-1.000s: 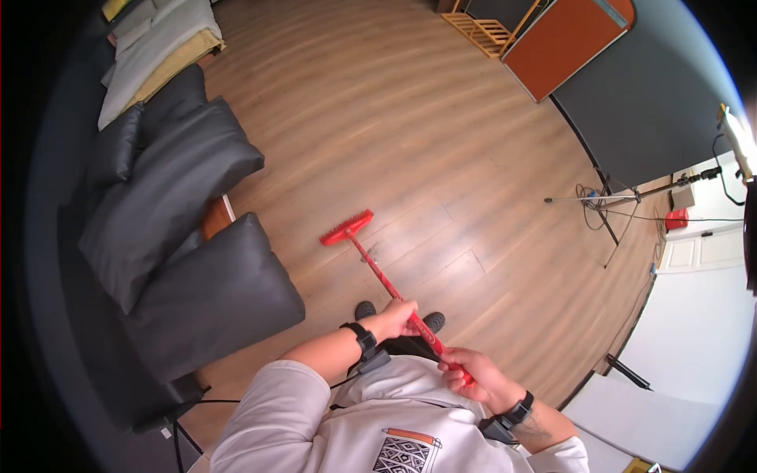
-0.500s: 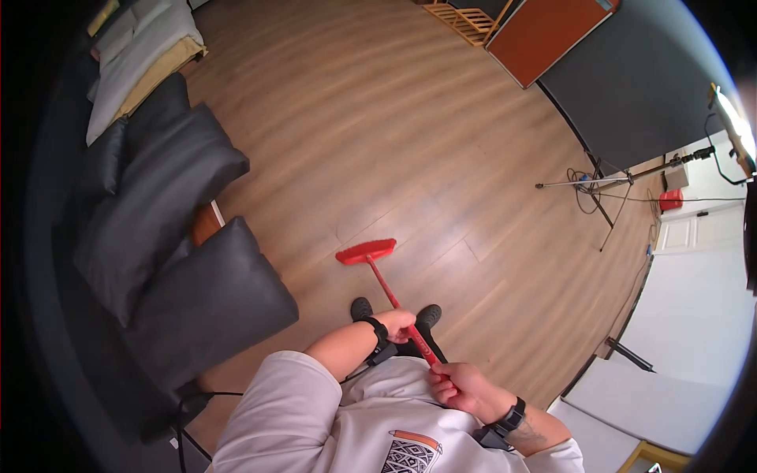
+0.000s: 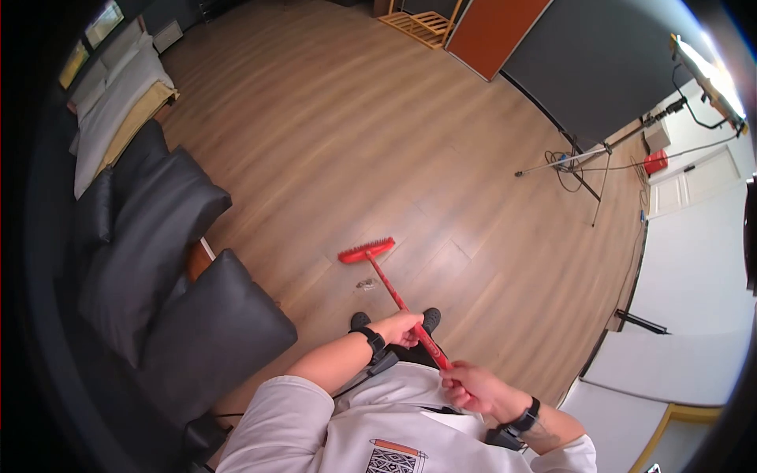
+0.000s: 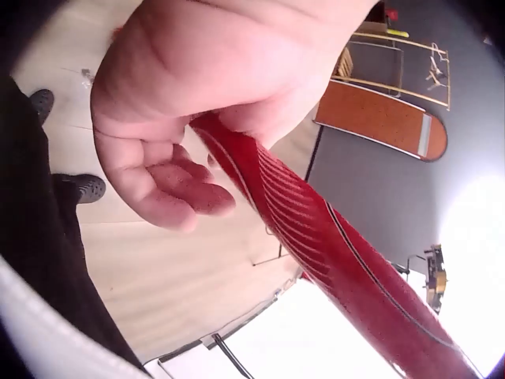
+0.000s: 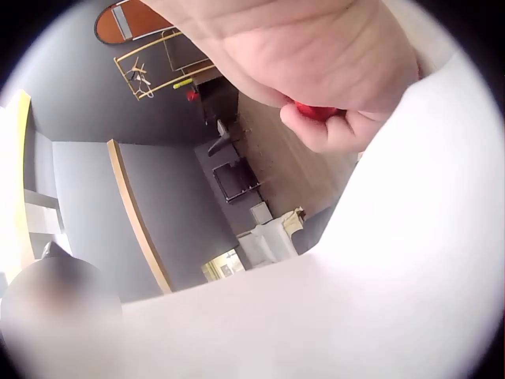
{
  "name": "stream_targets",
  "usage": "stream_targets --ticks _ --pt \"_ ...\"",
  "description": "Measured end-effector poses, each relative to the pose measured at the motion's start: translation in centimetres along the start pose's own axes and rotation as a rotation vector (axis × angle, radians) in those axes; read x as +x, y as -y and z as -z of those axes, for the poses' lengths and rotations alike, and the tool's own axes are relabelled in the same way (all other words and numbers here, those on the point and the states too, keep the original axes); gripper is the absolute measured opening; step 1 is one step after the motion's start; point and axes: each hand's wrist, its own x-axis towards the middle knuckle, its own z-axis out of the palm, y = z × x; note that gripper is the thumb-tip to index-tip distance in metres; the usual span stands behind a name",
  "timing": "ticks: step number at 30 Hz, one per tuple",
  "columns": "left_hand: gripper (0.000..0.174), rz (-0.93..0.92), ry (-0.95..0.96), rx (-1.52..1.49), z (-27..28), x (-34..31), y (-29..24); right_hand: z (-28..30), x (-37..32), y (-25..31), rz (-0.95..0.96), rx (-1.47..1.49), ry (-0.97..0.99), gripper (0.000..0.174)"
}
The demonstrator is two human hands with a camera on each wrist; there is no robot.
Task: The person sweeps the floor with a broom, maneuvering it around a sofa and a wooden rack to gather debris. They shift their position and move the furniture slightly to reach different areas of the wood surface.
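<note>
The red broom (image 3: 387,284) is gripped partway along its handle (image 3: 431,347) by the left hand (image 3: 400,328), fingers curled round; its near end is clamped in the closed fingers of the right hand (image 3: 471,386); the shoes (image 3: 431,319) are seen just beyond; a small heap of debris (image 3: 366,284) is left between them and the broom head (image 3: 367,251), which is held out over the wooden floor (image 3: 520,260), contact being impossible to tell; dark cushions (image 3: 236,307) are piled to the left.

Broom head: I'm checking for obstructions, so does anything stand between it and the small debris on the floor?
Nothing visible does; only bare floor separates the broom head from the debris. The handle passes alongside.
</note>
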Motion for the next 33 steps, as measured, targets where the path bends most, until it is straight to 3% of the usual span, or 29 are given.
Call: stream_targets --ticks 3,6,8,12,16,18,21,26,27,30,33 --pt "0.014 0.009 -0.079 -0.107 0.0 1.0 -0.5 0.4 3.3 -0.4 -0.015 0.108 0.027 0.013" --pt "0.012 0.071 -0.125 0.075 1.2 3.7 0.7 -0.1 3.7 -1.4 -0.113 0.198 0.064 0.017" --pt "0.012 0.244 -0.019 0.237 0.7 4.7 1.8 0.2 2.9 -2.1 -0.202 0.281 0.041 0.019" --pt "0.012 0.353 0.119 0.31 -1.5 3.8 1.6 0.8 0.4 -1.8 -0.246 0.365 0.026 0.015" --pt "0.007 0.277 0.032 0.155 -4.2 3.0 0.9 1.4 -2.2 -1.2 -0.184 0.361 0.07 0.016" --pt "0.008 0.246 0.035 0.16 -5.2 2.6 0.2 1.5 -3.8 -1.1 -0.033 0.224 0.006 0.015" --pt "0.019 0.103 0.08 0.134 -7.3 2.2 -0.8 2.8 -3.2 -1.1 0.03 0.258 0.049 0.013" --pt "0.016 0.003 0.225 0.002 -9.3 5.4 -2.8 4.1 -1.0 1.6 0.186 0.226 0.049 0.013" --pt "0.014 -0.004 0.302 -0.015 -9.5 6.0 -3.0 4.6 -0.2 2.4 0.234 0.074 0.02 0.014" --pt "0.013 0.07 0.269 -0.17 -11.1 5.4 -4.0 8.1 2.3 5.6 0.275 -0.2 -0.041 0.02" --pt "0.012 -0.024 0.308 -0.275 -11.3 5.3 -3.5 11.5 4.6 8.4 0.253 -0.482 -0.018 0.029"
